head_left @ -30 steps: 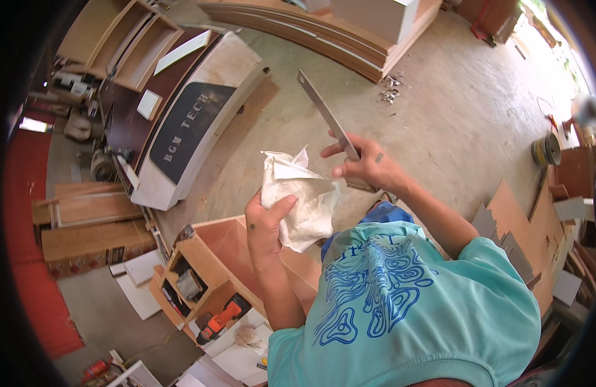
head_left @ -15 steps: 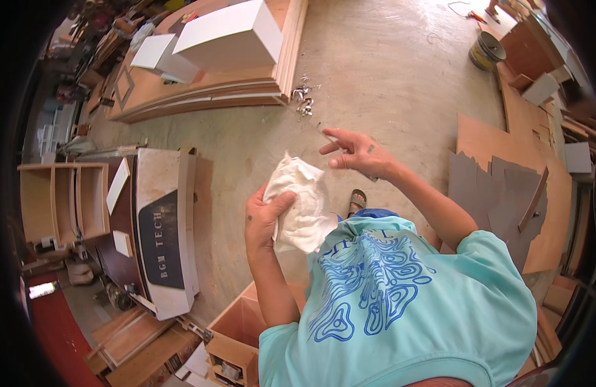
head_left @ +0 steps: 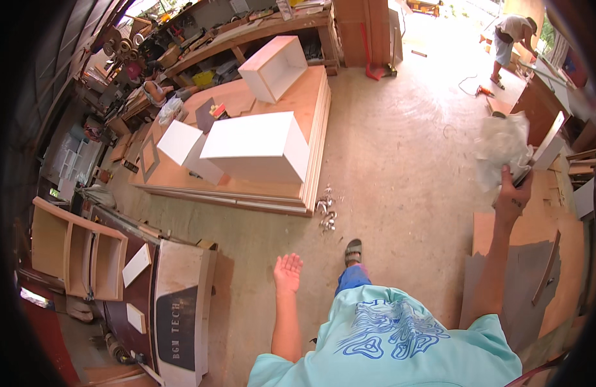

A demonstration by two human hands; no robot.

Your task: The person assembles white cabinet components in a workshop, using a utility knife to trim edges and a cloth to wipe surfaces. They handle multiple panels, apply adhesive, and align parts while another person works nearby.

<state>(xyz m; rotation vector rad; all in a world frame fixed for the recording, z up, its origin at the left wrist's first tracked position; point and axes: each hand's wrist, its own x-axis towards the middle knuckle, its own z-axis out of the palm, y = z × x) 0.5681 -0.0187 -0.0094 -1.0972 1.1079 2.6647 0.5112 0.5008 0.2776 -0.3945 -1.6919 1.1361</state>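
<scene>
My right hand is stretched far out to the right, its fingers closed at the lower edge of a crumpled white cloth. The cloth is blurred and looks partly see-through. Something thin and dark shows by these fingers, too unclear to name. My left hand is raised above the concrete floor, open and holding nothing, its palm showing.
White box-shaped cabinets stand on a stack of plywood sheets. Metal scraps lie beside it. A wooden shelf unit is at left, grey sheets at right. One person bends over far right; another is far left.
The white cloth has passed from my left hand to my right, which has swung out to the right. My left hand has opened. The view has tilted up, showing more of the workshop.
</scene>
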